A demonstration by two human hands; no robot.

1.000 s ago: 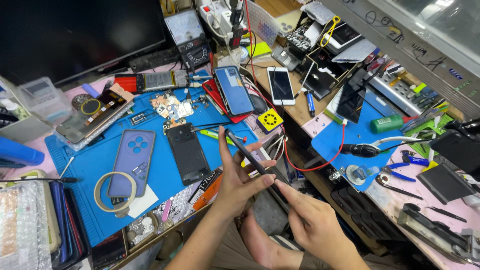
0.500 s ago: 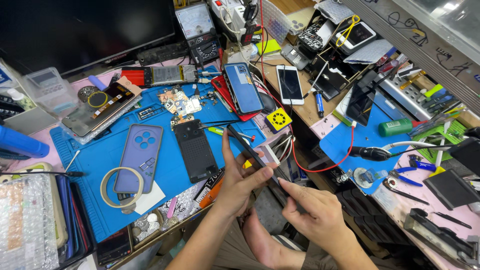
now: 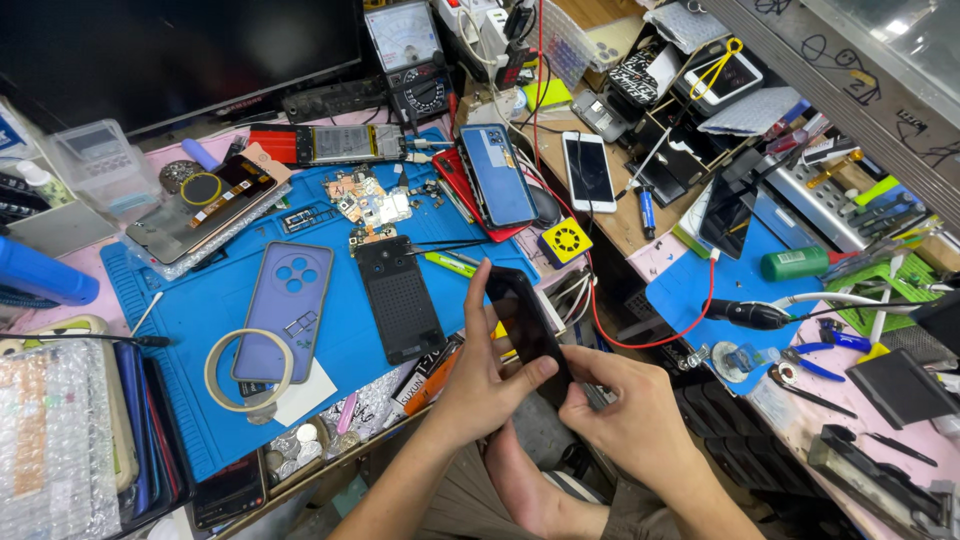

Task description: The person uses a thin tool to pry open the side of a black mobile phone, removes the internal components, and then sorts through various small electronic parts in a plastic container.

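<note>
Left hand and right hand both pinched a dark phone, held tilted above blue mat on tabletop.

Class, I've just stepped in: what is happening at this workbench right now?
A person holds a dark phone above the bench edge, the left hand gripping its side and the right hand pinching its lower end. On the blue mat lie a purple phone case, a black back cover, a tape roll and small circuit boards.
</note>
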